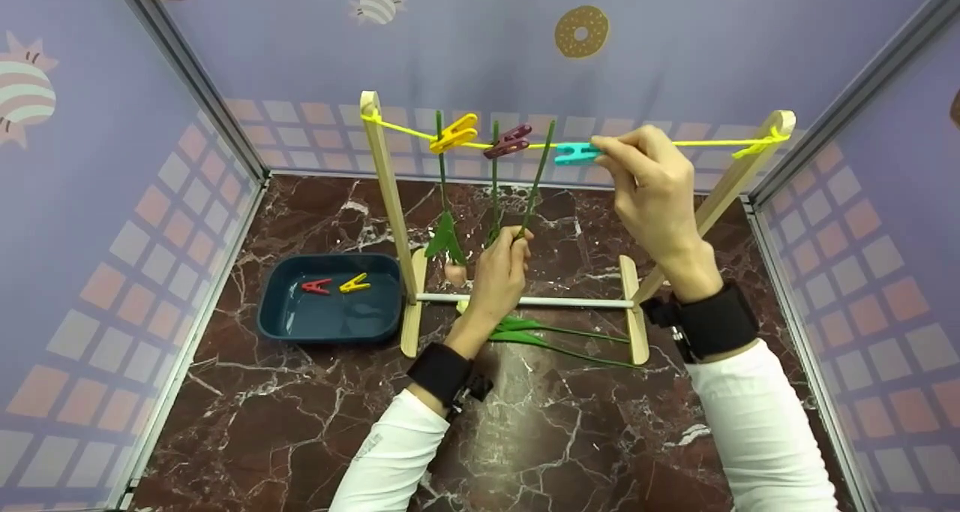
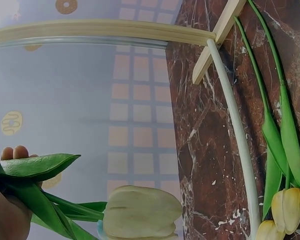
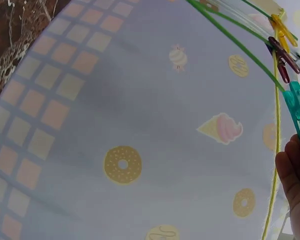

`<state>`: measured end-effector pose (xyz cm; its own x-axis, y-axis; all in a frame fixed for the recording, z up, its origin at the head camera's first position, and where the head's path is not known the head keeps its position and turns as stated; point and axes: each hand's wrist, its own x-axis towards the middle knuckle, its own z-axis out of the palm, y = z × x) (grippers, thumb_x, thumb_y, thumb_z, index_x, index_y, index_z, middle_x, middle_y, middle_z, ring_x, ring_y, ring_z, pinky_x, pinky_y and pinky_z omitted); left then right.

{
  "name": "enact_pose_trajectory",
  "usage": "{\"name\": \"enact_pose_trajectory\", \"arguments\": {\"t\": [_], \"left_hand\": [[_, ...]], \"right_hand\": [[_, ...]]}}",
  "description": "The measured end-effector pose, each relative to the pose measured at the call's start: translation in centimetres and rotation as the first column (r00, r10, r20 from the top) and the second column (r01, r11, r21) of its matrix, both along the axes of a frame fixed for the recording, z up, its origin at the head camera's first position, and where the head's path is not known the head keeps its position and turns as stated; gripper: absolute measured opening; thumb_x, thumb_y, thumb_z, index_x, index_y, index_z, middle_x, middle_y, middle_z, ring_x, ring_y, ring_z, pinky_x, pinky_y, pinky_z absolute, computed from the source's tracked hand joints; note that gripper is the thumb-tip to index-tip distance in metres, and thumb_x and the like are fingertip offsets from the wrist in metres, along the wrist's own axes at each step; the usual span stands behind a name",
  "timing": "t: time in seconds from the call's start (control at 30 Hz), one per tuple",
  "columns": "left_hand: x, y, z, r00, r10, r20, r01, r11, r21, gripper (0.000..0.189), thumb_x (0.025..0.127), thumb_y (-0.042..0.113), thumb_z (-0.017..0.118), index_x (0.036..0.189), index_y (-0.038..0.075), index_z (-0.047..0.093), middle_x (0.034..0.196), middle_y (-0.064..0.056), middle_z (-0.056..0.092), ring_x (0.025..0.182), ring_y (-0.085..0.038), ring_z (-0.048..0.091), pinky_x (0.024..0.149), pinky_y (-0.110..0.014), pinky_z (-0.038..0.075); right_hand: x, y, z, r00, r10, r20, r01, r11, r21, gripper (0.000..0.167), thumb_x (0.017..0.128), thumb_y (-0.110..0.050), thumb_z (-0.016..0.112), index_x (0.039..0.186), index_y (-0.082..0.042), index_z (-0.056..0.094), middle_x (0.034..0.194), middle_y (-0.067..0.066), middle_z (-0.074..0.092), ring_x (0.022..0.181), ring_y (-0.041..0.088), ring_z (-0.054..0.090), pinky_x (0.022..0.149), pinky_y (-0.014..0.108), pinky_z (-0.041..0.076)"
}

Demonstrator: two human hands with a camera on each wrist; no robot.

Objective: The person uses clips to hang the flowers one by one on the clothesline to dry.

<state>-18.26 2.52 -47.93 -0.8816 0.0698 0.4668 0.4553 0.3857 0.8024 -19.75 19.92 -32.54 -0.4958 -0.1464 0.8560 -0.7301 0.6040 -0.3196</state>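
Observation:
My left hand point(image 1: 495, 279) grips an artificial tulip by its leaves and lower stem. The green stem point(image 1: 538, 170) slants up to the yellow line point(image 1: 712, 143). In the left wrist view, a cream tulip head point(image 2: 140, 212) hangs beside the held leaves point(image 2: 40, 167). With thumb and fingertips, my right hand point(image 1: 656, 189) pinches a teal clothespin point(image 1: 576, 154) at the line, its jaws pointing toward the stem. To the left, a yellow clothespin point(image 1: 454, 134) and a purple clothespin point(image 1: 508, 143) each clip a stem to the line. Part of the middle flower is hidden by my left hand.
Wooden posts point(image 1: 390, 197) hold the line, joined low by a white rod point(image 1: 577, 302). Tulips with green stems point(image 1: 577, 353) lie on the marbled floor. A dark blue basin point(image 1: 330, 335) at left contains a red clothespin point(image 1: 316, 286) and another yellow clothespin point(image 1: 355, 283). Patterned panels surround the area.

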Motion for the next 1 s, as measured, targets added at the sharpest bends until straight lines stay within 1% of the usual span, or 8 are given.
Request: {"name": "enact_pose_trajectory", "arguments": {"t": [0.1,0.2,0.33,0.5,0.67,0.8,1.0], "left_hand": [[0.0,0.0,0.0,1.0,0.001,0.008,-0.001,1.0,-0.011,0.02,0.106,0.01,0.042,0.109,-0.001,0.059,0.083,-0.013,0.063,0.068,-0.021,0.062,0.063,-0.023,0.052],[0.0,-0.1,0.0,1.0,0.003,0.017,-0.003,1.0,-0.017,0.021,0.106,0.011,0.042,0.109,-0.001,0.059,0.084,-0.013,0.064,0.069,-0.022,0.063,0.064,-0.022,0.052],[-0.1,-0.1,0.0,1.0,0.005,0.019,-0.004,1.0,-0.018,0.021,0.106,0.011,0.041,0.11,0.0,0.059,0.084,-0.013,0.064,0.069,-0.022,0.064,0.064,-0.022,0.052],[-0.1,-0.1,-0.1,1.0,0.01,0.019,-0.009,1.0,-0.024,0.02,0.106,0.011,0.043,0.11,0.001,0.059,0.084,-0.012,0.064,0.069,-0.021,0.064,0.064,-0.022,0.053],[-0.1,0.0,-0.1,1.0,0.021,0.014,-0.021,0.999,-0.032,0.019,0.105,0.011,0.044,0.109,0.002,0.059,0.084,-0.014,0.065,0.068,-0.02,0.063,0.064,-0.023,0.052],[0.0,0.1,-0.2,0.999,0.032,0.015,-0.031,0.998,-0.048,0.018,0.105,0.012,0.044,0.109,0.003,0.06,0.084,-0.013,0.066,0.069,-0.02,0.064,0.064,-0.025,0.052],[0.1,0.1,-0.4,0.999,0.04,0.003,-0.039,0.996,-0.08,0.019,0.106,0.013,0.043,0.11,0.004,0.059,0.083,-0.01,0.065,0.07,-0.019,0.064,0.063,-0.027,0.052]], "right_hand": [[-0.5,-0.1,0.8,1.0,-0.018,-0.006,0.018,0.999,0.027,0.017,0.091,-0.01,0.067,0.102,-0.001,0.077,0.082,0.018,0.063,0.07,0.024,0.05,0.066,0.024,0.035],[-0.9,0.0,1.5,1.0,-0.024,0.017,0.023,0.999,0.047,0.017,0.092,-0.011,0.066,0.102,-0.001,0.077,0.082,0.018,0.063,0.073,0.027,0.052,0.068,0.025,0.036],[-1.3,0.0,2.1,0.998,-0.011,0.065,0.003,0.993,0.119,0.018,0.093,-0.009,0.066,0.104,0.0,0.076,0.083,0.018,0.062,0.074,0.025,0.051,0.068,0.025,0.036],[-1.7,0.0,2.4,0.992,0.01,0.129,-0.036,0.979,0.202,0.02,0.094,-0.011,0.065,0.106,0.001,0.076,0.081,0.018,0.06,0.072,0.02,0.047,0.067,0.023,0.034],[-2.0,-0.2,2.7,0.984,0.018,0.18,-0.063,0.967,0.248,0.021,0.095,-0.012,0.064,0.106,0.001,0.076,0.081,0.018,0.059,0.072,0.023,0.049,0.066,0.024,0.034],[-1.9,-0.4,3.2,0.968,0.003,0.251,-0.075,0.957,0.279,0.022,0.095,-0.013,0.063,0.107,0.001,0.075,0.084,0.018,0.06,0.075,0.026,0.05,0.066,0.025,0.034],[-1.8,-0.6,3.9,0.931,-0.019,0.364,-0.106,0.941,0.32,0.024,0.096,-0.012,0.062,0.112,0.002,0.074,0.088,0.019,0.062,0.074,0.023,0.048,0.066,0.025,0.033]]}}
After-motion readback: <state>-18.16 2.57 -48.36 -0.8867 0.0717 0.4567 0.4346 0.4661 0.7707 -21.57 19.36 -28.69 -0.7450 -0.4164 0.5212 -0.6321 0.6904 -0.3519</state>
